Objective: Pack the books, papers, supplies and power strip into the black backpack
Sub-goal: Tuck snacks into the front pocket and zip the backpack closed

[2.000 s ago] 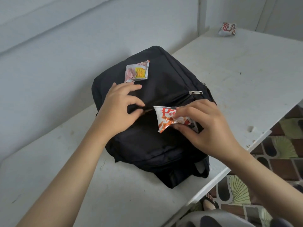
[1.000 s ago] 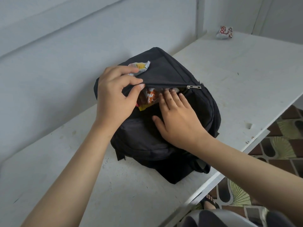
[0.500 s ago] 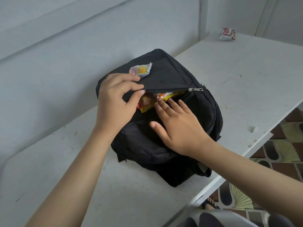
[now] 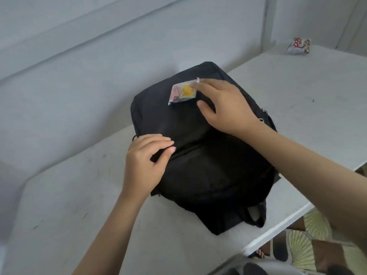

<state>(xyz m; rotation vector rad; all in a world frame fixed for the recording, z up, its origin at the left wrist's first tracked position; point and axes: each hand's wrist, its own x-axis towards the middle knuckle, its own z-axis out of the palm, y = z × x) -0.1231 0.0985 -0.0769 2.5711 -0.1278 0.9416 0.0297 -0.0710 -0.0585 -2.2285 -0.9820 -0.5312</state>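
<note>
The black backpack [image 4: 208, 165] lies flat on the white table [image 4: 99, 215]. My left hand [image 4: 147, 163] pinches the fabric at the left end of its front pocket seam. On the upper part of the bag rests a small pink and yellow packet [image 4: 181, 93]. My right hand [image 4: 222, 108] reaches over the bag, fingertips touching the packet's right edge, thumb spread apart below it. The orange snack packets seen earlier are hidden inside the pocket.
Another small red and white packet [image 4: 298, 46] sits far back right on the table near the wall. The table edge [image 4: 278, 227] runs close to the bag's bottom straps, with patterned floor tiles below on the right. A grey wall stands behind the bag.
My right hand left the front pocket and moved up to the pink and yellow packet. The pocket flap dropped shut over the orange packets. My left hand slid down and left along the seam.
</note>
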